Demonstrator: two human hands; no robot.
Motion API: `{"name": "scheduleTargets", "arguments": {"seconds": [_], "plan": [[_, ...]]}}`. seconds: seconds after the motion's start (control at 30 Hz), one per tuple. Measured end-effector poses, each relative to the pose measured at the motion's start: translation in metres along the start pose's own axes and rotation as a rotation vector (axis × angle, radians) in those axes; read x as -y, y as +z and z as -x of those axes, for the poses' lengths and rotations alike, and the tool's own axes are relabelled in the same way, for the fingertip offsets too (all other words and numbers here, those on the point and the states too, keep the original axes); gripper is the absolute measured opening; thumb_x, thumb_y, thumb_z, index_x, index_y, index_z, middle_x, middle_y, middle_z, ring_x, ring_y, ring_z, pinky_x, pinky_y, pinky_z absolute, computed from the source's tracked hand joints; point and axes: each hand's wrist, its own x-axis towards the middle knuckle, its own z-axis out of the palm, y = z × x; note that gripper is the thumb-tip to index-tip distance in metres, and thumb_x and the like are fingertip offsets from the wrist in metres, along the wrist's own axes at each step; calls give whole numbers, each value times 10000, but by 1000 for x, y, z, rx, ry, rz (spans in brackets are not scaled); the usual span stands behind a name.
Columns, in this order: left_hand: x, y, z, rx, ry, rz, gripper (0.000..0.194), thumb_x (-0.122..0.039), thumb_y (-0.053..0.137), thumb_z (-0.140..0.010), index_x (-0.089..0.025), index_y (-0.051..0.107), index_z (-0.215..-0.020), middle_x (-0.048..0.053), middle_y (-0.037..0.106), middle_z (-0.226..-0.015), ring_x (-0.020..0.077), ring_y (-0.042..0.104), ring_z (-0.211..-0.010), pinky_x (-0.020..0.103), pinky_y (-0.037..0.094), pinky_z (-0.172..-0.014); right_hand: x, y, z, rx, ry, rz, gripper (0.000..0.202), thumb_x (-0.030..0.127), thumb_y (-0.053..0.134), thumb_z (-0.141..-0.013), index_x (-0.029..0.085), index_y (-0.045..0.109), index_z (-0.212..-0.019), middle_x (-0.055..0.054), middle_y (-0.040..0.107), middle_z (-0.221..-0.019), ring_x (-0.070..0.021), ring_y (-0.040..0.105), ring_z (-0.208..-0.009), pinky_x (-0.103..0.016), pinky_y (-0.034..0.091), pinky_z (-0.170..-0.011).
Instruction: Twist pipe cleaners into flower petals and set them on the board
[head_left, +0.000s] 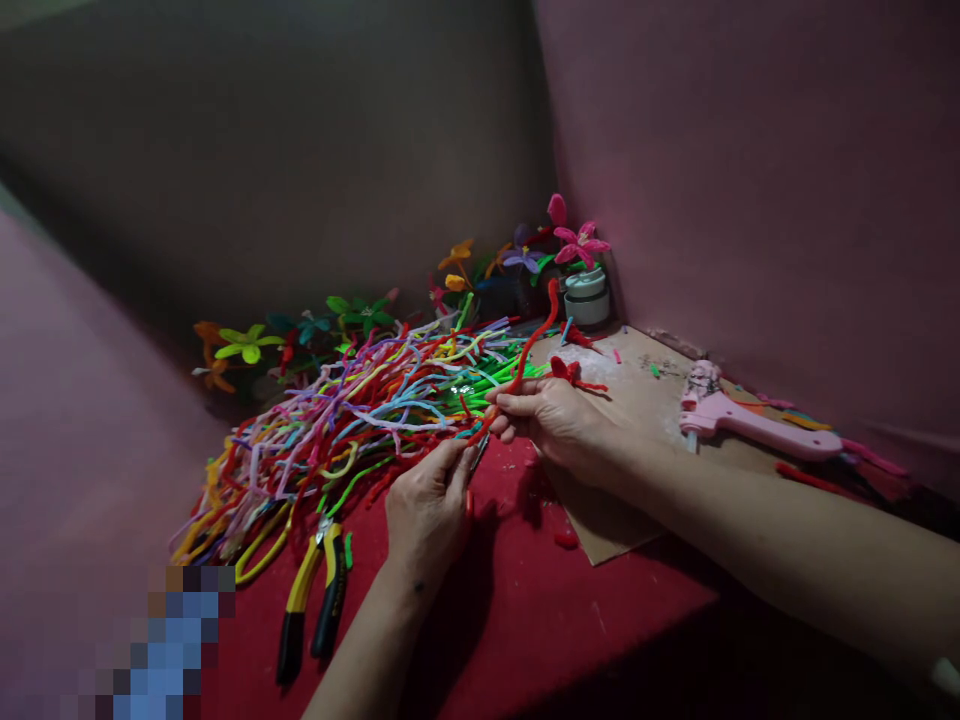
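Holds a red fuzzy stem (534, 340) at the centre of the work, pinching near its lower part with the fingertips of the left hand (426, 503) and the right hand (559, 415). Brings both hands close together, free end curving up toward 1 o'clock; cannot tell whether the fingertips touch. Seems to be at a shaping or twisting step, judging by the paired pinch. Probably calls for firm hold at 7 o'clock and small, controlled turning or bending at 1, without crushing the pile.

Outward from the stem, at 9 o'clock, see the heap of coloured stems (397, 385); at 8, pliers (332, 590) on the red-covered counter (540, 620). Toward 4, find the brown board (611, 520), reaching round to the pink glue gun (765, 425) at 3. Between 1 and 2, notice a pink flower (581, 243) above a pale jar (587, 303).
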Motion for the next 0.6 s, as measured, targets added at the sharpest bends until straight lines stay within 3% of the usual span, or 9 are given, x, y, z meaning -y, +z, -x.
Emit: {"name": "scheduleTargets", "arguments": {"seconds": [0.17, 0.37, 0.47, 0.53, 0.6], "plan": [[5, -8, -2, -33, -94, -109, 270, -386, 440, -823, -248, 652, -916, -9, 645, -654, 108, 544, -555, 191, 323, -532, 3, -1, 0, -5, -85, -46, 76, 45, 541, -739, 88, 602, -724, -34, 607, -581, -99, 577, -480, -199, 469, -447], [18, -13, -12, 33, -181, 225, 294, -400, 463, -786, -188, 658, -847, 2, 619, -677, 113, 514, -594, 187, 340, -527, 7, 1, -2, -56, -98, -77, 83, 49, 543, -733, 83, 613, -703, -37, 605, -550, -104, 572, -458, -202, 460, -421], [21, -15, -17, 92, -267, 398, 297, -413, 501, -754, -153, 639, -789, -26, 523, -559, 83, 418, -490, 180, 296, -456, 8, 0, -3, -83, -116, -77, 71, 59, 555, -727, 82, 609, -687, -38, 608, -562, -106, 575, -463, -207, 467, -420], [25, -20, -19, 64, -325, 452, 306, -426, 504, -745, -142, 617, -762, -49, 441, -495, 71, 355, -439, 182, 264, -426, 9, -2, -4, -96, -150, -60, 41, 89, 577, -722, 89, 611, -700, -36, 613, -588, -109, 577, -468, -216, 470, -416], [31, -26, -21, -9, -343, 405, 318, -440, 481, -751, -144, 598, -769, -48, 445, -505, 77, 373, -449, 188, 279, -439, 10, -5, -5, -120, -211, -38, 30, 117, 604, -709, 101, 616, -732, -26, 613, -613, -107, 577, -476, -220, 474, -423]]}}
